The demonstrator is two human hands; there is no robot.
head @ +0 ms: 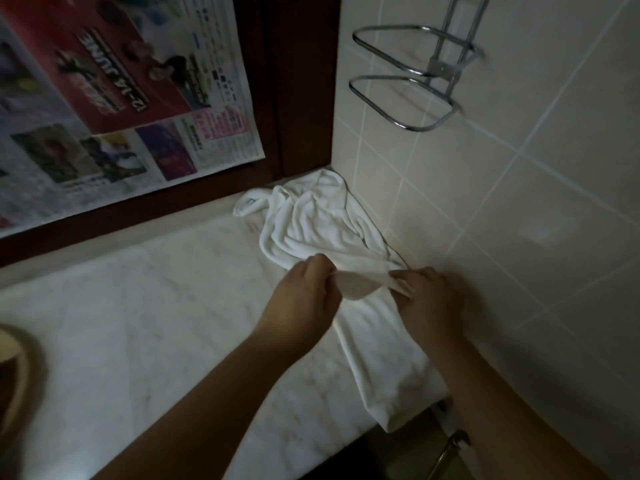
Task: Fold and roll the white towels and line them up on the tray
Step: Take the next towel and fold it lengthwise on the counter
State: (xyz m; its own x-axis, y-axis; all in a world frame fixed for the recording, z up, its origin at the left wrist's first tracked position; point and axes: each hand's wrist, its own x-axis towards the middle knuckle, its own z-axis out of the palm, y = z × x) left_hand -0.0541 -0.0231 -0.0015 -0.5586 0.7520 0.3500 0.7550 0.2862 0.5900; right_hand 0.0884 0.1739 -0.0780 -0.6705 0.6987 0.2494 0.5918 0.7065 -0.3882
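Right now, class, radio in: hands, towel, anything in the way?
Left hand and right hand both pinching white towel edge. Towel crumpled on marble counter, unrolled. No tray in view.

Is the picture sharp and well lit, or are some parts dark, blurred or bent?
Head view: dim overall, darkest at the lower corners; both hands, left hand and right hand, and the towel edge between them are motion-blurred; the wire rack looks soft; the tile lines splay from the wide lens.
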